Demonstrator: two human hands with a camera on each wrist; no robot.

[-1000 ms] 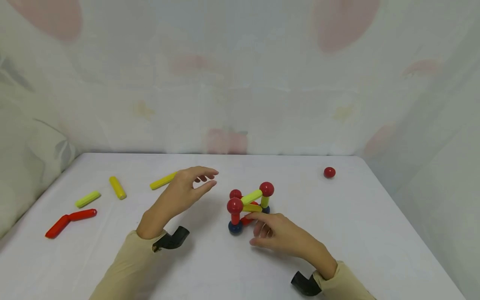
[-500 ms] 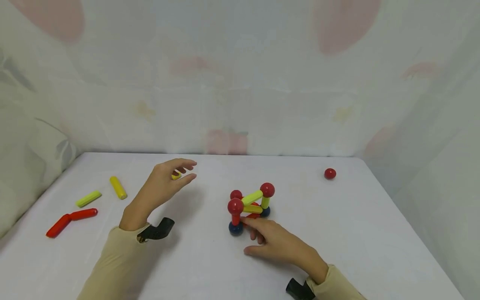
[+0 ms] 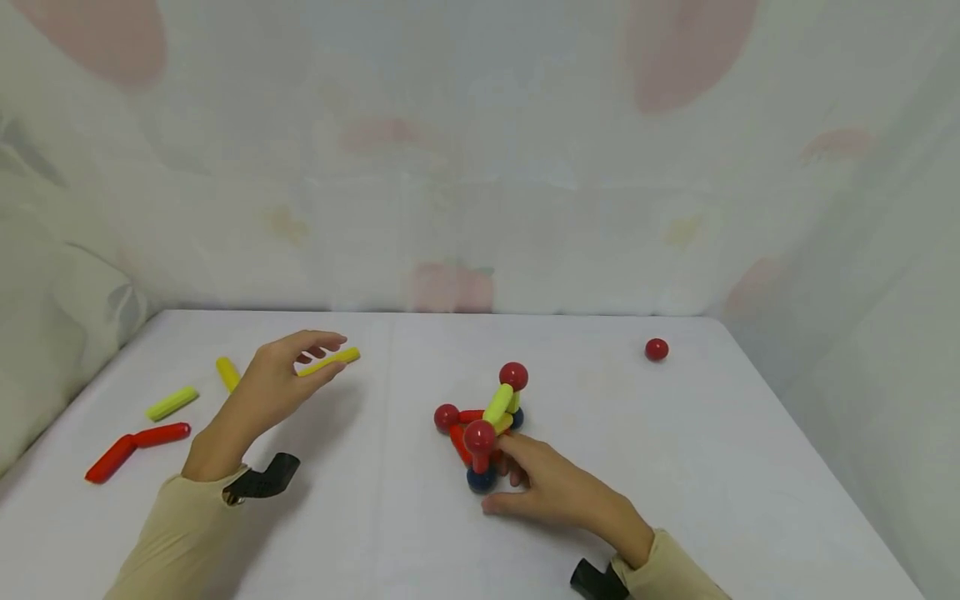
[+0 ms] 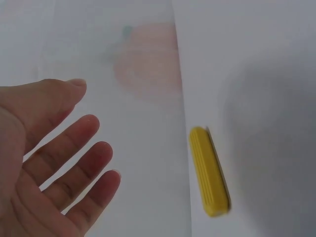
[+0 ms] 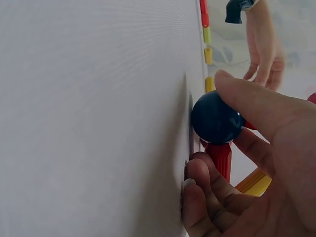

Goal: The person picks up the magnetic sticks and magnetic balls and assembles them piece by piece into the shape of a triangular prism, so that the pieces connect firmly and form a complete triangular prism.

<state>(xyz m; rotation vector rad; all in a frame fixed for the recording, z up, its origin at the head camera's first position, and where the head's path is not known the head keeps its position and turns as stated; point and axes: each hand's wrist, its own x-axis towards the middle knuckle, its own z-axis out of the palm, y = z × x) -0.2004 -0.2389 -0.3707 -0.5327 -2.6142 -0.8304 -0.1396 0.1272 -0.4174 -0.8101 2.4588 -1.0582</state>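
A small frame of coloured rods and balls stands on the table, with a red ball [image 3: 480, 437] above a dark blue ball [image 3: 482, 479] at its near corner. My right hand [image 3: 555, 483] is beside that corner, its index finger touching the frame. In the right wrist view, the thumb overlaps the blue ball [image 5: 217, 117], and the other fingers bend near a red rod [image 5: 219, 160]; whether the thumb touches the ball is unclear. My left hand [image 3: 273, 383] hovers with spread fingers near a yellow rod [image 3: 337, 358], holding nothing. The left wrist view shows this rod [image 4: 210, 173] apart from the fingers.
At the left lie two red rods [image 3: 112, 458] end to end, a lime rod [image 3: 172, 403] and another yellow rod [image 3: 227, 373], partly hidden by my left hand. A loose red ball [image 3: 656, 349] sits at the back right. A patterned cloth [image 3: 450, 167] hangs behind the table.
My left hand has moved left, from beside the frame to the yellow rod. The frame has turned on the table against my right hand, its near corner shifting slightly nearer.
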